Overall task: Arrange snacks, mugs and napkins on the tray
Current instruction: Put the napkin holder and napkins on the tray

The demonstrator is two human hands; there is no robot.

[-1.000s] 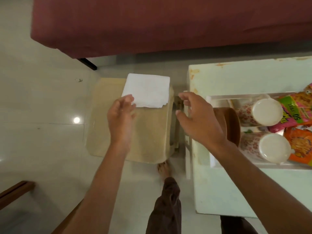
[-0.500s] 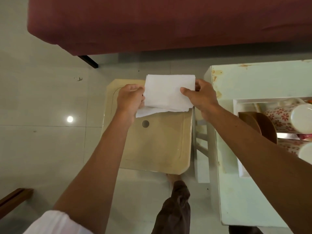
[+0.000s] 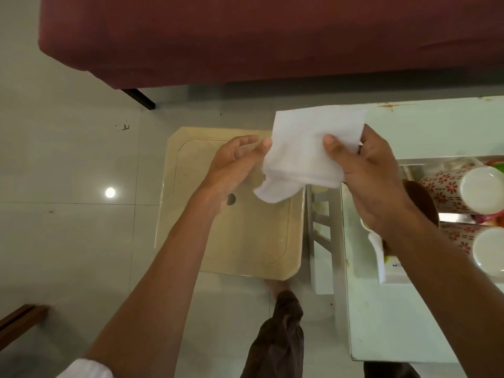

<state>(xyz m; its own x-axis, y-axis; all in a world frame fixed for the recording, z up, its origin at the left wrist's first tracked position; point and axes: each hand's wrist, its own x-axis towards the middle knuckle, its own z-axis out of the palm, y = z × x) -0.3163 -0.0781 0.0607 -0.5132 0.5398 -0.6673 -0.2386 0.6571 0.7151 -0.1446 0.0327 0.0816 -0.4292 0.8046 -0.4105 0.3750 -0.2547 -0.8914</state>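
A stack of white napkins (image 3: 308,148) hangs in the air above the right side of the beige stool. My right hand (image 3: 365,173) grips it, thumb on top and fingers underneath. My left hand (image 3: 234,162) is at the stack's left edge, fingers relaxed, thumb tip touching the paper. One loose corner droops down. At the right edge a white tray (image 3: 381,257) holds two floral mugs (image 3: 463,189) lying on their sides, a brown bowl (image 3: 420,197) and a bit of colourful snack packets (image 3: 493,219).
The beige plastic stool (image 3: 231,241) stands on the tiled floor below my hands. A pale green table (image 3: 409,323) carries the tray on the right. A maroon bed or sofa (image 3: 272,36) fills the top. My leg shows at the bottom.
The napkin stack was lifted off the stool and carried right, toward the table. My left hand has loosened its hold; the right hand now carries the stack.
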